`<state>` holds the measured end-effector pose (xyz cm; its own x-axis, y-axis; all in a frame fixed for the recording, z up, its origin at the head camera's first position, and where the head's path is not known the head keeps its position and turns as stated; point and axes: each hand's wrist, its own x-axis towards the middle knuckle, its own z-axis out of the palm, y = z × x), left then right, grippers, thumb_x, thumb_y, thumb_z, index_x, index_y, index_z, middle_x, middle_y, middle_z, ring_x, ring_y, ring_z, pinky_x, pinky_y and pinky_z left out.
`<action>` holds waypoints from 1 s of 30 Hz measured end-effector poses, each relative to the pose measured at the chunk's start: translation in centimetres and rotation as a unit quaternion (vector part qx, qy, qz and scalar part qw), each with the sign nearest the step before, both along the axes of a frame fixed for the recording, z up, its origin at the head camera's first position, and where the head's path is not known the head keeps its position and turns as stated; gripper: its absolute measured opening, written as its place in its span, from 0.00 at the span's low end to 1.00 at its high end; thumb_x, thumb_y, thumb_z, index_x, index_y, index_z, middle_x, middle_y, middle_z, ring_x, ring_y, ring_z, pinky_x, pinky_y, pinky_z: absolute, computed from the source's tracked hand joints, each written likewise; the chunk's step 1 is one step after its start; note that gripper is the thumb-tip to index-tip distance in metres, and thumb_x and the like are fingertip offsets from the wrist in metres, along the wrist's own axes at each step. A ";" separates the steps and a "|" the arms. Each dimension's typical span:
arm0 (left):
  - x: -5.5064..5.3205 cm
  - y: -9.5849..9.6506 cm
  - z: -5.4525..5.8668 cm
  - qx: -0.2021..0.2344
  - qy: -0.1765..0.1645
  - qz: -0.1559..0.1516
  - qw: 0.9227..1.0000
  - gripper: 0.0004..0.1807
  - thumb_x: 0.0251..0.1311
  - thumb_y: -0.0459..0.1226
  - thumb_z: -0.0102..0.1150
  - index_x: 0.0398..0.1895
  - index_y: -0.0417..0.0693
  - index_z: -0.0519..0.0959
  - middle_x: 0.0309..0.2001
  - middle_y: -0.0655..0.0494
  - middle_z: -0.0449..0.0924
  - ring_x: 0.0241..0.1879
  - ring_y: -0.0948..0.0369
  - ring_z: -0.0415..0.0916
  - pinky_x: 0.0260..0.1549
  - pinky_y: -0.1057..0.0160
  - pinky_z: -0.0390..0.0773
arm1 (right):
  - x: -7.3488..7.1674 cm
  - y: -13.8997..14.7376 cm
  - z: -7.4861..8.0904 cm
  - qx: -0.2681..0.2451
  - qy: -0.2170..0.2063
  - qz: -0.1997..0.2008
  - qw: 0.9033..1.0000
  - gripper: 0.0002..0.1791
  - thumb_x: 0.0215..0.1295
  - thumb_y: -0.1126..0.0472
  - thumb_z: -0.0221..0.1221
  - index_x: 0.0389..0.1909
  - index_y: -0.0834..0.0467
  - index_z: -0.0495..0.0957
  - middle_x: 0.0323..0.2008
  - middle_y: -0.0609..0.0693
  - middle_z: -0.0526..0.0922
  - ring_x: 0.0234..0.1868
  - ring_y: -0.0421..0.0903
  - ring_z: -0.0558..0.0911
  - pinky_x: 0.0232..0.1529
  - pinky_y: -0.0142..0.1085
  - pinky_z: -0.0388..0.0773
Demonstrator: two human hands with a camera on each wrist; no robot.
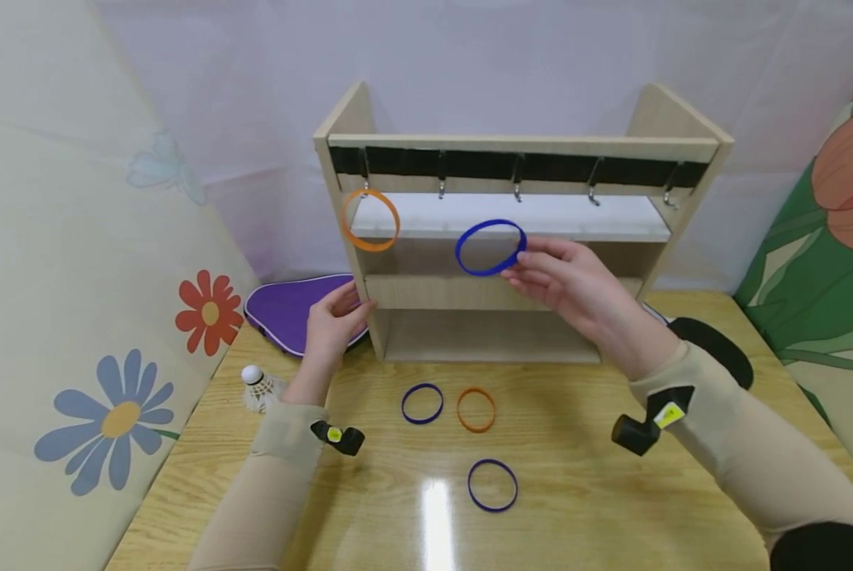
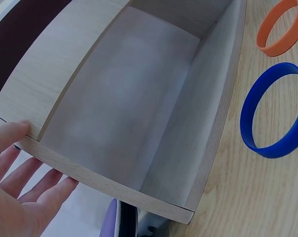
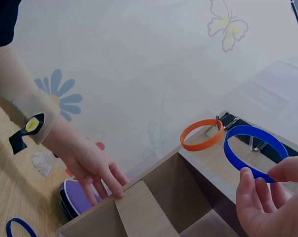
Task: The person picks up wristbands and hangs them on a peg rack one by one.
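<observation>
The blue band (image 1: 480, 273) is in front of the wooden rack (image 1: 434, 293), pinched by the right hand (image 1: 572, 284); the apparent step is hanging it. Next, align it with a free hook (image 1: 518, 191). The left hand (image 1: 332, 319), fingers extended, rests on the rack's side, partly hiding the purple case (image 1: 287, 305).

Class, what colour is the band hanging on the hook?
The hanging band is orange, showing best in the head view.
</observation>
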<state>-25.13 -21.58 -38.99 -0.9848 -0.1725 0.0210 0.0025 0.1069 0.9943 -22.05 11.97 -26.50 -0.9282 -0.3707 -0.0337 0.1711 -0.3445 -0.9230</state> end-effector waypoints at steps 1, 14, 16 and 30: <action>0.0 0.0 0.0 0.000 0.001 0.000 1.000 0.30 0.63 0.34 0.64 0.69 0.46 0.71 0.64 0.43 0.75 0.50 0.70 0.78 0.42 0.73 0.82 | 0.0 -0.1 0.1 -0.004 -0.001 0.001 1.000 0.08 0.72 0.72 0.52 0.45 0.62 0.79 0.35 0.53 0.87 0.37 0.43 0.87 0.45 0.32 0.85; 0.0 0.0 -0.2 0.004 0.009 0.001 1.000 0.30 0.63 0.33 0.64 0.69 0.45 0.71 0.64 0.41 0.75 0.46 0.73 0.79 0.42 0.72 0.83 | 0.1 -2.7 1.5 -0.035 -0.004 -0.001 0.999 0.13 0.73 0.73 0.50 0.56 0.67 0.68 0.36 0.54 0.86 0.38 0.45 0.87 0.48 0.33 0.84; 0.0 0.0 -0.1 0.005 0.009 0.003 1.000 0.30 0.63 0.33 0.64 0.69 0.45 0.71 0.64 0.41 0.75 0.46 0.73 0.79 0.42 0.72 0.83 | 0.1 -3.0 1.7 -0.044 -0.009 -0.003 0.999 0.13 0.72 0.73 0.50 0.55 0.67 0.68 0.36 0.54 0.86 0.38 0.46 0.87 0.48 0.34 0.84; 0.0 0.1 -0.2 -0.005 0.011 0.002 1.000 0.29 0.64 0.34 0.64 0.69 0.45 0.71 0.64 0.43 0.76 0.49 0.70 0.79 0.44 0.70 0.83 | -0.8 -5.4 2.0 -0.092 -0.037 -0.039 0.994 0.11 0.71 0.75 0.52 0.52 0.66 0.69 0.33 0.57 0.85 0.35 0.48 0.87 0.43 0.35 0.86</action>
